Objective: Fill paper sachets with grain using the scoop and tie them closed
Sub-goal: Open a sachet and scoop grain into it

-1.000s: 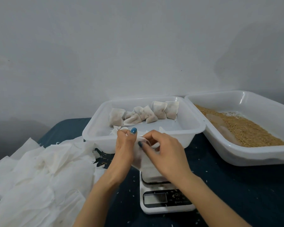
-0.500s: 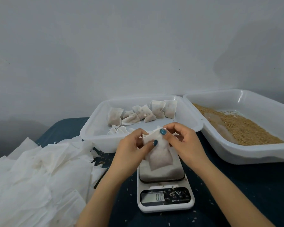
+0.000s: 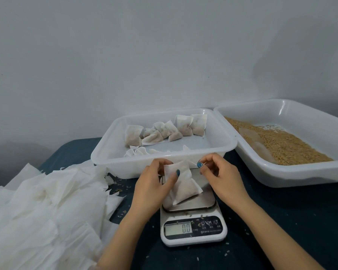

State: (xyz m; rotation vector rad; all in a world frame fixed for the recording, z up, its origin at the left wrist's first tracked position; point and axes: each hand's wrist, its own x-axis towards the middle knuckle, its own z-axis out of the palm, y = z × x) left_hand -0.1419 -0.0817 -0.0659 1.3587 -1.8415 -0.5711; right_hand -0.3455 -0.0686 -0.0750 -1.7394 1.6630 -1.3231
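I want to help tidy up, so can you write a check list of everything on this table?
Surface: dark cloth.
Job's things: sachet over scale reading 0.0; filled sachets in tray; grain in second tray.
Clutter: paper pile at left; loose grains on cloth.
Hands: left hand holds sachet; right hand pinches its top corner.
Cables: nothing seen.
Surroundings: grey wall.
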